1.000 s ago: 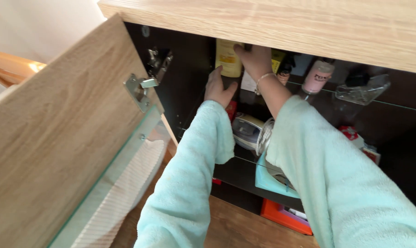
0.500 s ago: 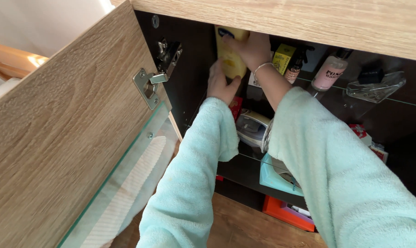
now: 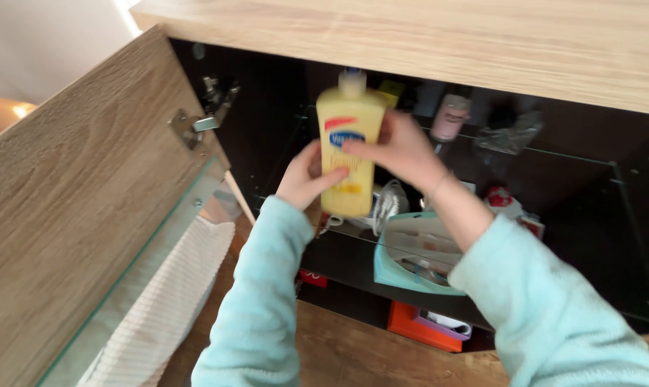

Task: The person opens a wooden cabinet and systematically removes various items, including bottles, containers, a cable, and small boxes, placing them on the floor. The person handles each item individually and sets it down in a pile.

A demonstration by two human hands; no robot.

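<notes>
1. Both hands hold a tall yellow plastic lotion bottle with a pale cap (image 3: 350, 147), upright, just in front of the open cabinet's upper glass shelf (image 3: 554, 154). The bottle sits near the centre of the view, cap toward 12 o'clock.

2. Left hand (image 3: 304, 175): at the bottle's 8 o'clock, fingers wrapped round the lower body, thumb across the front. Closed on the bottle; probably carrying the weight from below.

3. Right hand (image 3: 402, 149): at the bottle's 3 o'clock, fingers laid over the label face, clamped against the side. This grip seems to keep the bottle upright while the left supports it. A thin bracelet shows at the wrist.

4. Both arms wear fluffy mint-green sleeves (image 3: 256, 301).

5. Wooden cabinet door (image 3: 81, 201) with a glass strip along its edge hangs open at 9 o'clock; metal hinge (image 3: 190, 125) at its upper inner corner.

6. Upper shelf, 1 to 2 o'clock of the bottle: a small pink bottle (image 3: 450, 116) and a clear glass dish (image 3: 511, 135), both blurred.

7. Lower shelf, 5 o'clock of the bottle: a teal plastic tray-like item (image 3: 410, 272), with something silvery (image 3: 387, 204) just behind the bottle; its kind cannot be told.

8. Cabinet floor at 5 o'clock: an orange box (image 3: 417, 326).

9. A white ribbed cloth (image 3: 160, 308) hangs below the door at 7 o'clock.
</notes>
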